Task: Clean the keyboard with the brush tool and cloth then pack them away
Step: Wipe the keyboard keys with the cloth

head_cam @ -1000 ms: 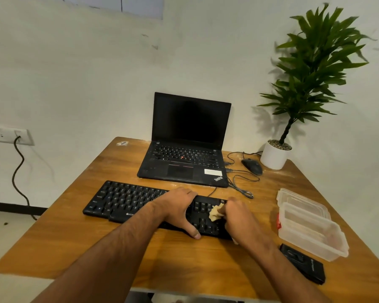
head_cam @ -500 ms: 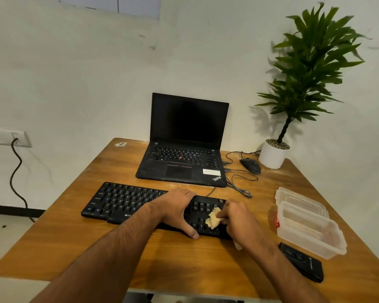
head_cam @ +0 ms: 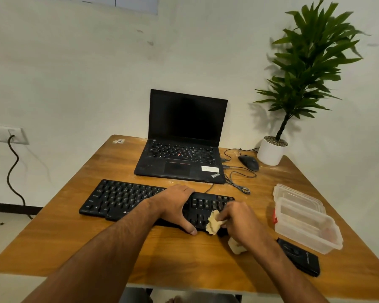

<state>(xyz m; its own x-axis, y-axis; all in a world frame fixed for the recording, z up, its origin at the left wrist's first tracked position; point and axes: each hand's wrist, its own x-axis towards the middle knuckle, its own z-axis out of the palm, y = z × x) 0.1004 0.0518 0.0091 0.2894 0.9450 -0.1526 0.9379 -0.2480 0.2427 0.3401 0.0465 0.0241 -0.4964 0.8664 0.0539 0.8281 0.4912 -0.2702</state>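
Fingers of right hand pinch cloth on keyboard.

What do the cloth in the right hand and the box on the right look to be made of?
Cloth: soft, matte, pale yellow fabric, probably microfibre or chamois; it bunches and creases in the right hand. Box: clear, slightly glossy rigid plastic; the table's wood tone shows through its walls, and its rim looks moulded.

The left hand is covering the middle keys of the keyboard. The right hand is hiding most of the cloth and the keyboard's right end. The key legends are reading too small to tell. Both forearms are running off the bottom edge.
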